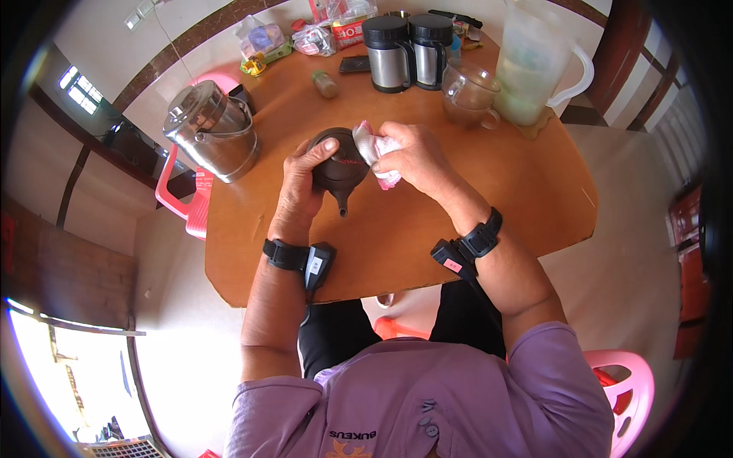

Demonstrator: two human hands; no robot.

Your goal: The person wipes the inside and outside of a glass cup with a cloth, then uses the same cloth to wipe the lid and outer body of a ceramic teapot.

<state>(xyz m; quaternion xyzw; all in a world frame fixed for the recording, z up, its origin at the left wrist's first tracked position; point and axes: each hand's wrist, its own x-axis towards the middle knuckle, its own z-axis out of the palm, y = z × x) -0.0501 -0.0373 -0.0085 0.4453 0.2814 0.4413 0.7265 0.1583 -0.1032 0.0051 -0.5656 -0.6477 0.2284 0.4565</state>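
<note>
A dark brown teapot [343,172] is held above the wooden table, its spout pointing towards me. My left hand [302,177] grips it from the left, with the thumb resting on top by the lid. In my right hand [415,154] is a bunched white cloth [375,150] with pink edges, pressed against or right beside the teapot's right side. Red markings show on the teapot's upper surface. My left fingers are mostly hidden under and behind the pot.
On the wooden table [401,246] stand a steel lidded pail [215,134], two steel mugs [389,57] with black lids, a glass cup [469,94] and a tall plastic pitcher [529,68]. A small jar [325,85] lies near bagged packages [315,39]. Pink plastic chairs [630,378] flank the table.
</note>
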